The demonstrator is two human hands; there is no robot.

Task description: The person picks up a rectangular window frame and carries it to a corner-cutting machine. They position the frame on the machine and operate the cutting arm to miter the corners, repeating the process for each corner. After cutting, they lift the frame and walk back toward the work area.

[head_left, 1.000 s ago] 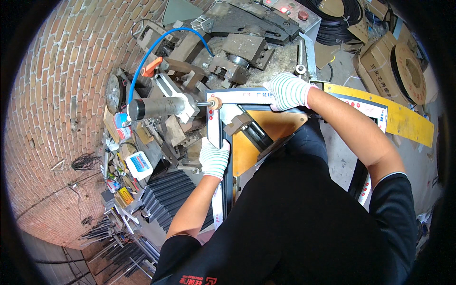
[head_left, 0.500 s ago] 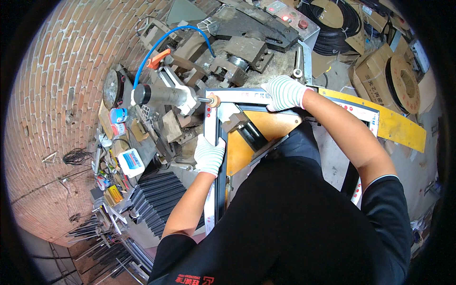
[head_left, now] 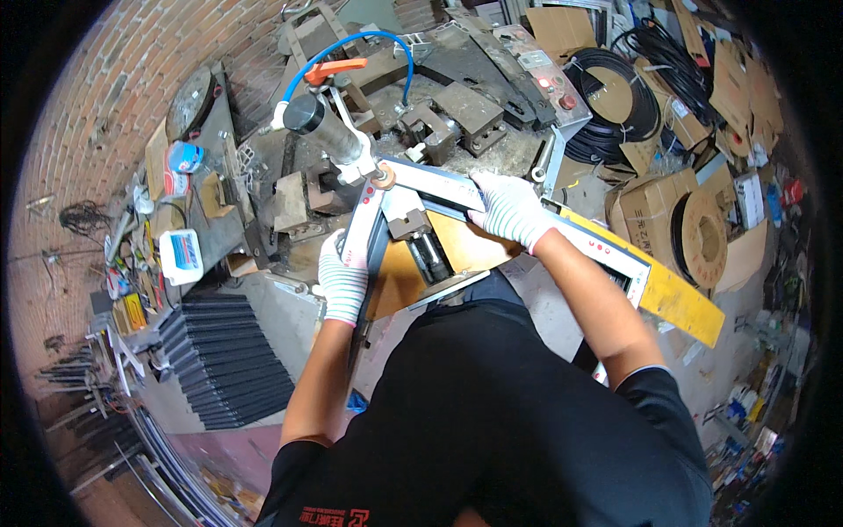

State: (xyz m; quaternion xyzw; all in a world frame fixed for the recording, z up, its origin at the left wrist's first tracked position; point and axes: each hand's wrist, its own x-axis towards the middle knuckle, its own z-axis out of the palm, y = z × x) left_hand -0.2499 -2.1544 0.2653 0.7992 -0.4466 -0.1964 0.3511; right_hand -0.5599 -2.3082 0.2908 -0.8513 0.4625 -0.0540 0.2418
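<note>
My left hand [head_left: 343, 283], in a white striped glove, is closed around the left bar of a white-filmed metal frame [head_left: 363, 221]. My gloved right hand [head_left: 509, 209] grips the frame's other bar, to the right of the corner. That corner lies under the tip of a clamping cylinder [head_left: 329, 132] with a black end cap, an orange lever [head_left: 335, 69] and a blue air hose [head_left: 351, 37]. Inside the corner sit a dark metal block [head_left: 407, 225] and a yellow plate [head_left: 465, 243] of the machine. My right forearm passes over the bar beyond that hand.
A yellow arm [head_left: 685, 314] extends right under the frame. Behind stands a control box [head_left: 549, 83] with buttons, beside black coils [head_left: 615, 101] and a cardboard box [head_left: 652, 215]. To the left are a white tub [head_left: 182, 256], stacked dark profiles [head_left: 228, 360] and a brick wall [head_left: 97, 132].
The view has turned and shifted, so the machine and frame appear at another angle. Both hands keep their hold on the frame, and its corner stays under the clamping cylinder.
</note>
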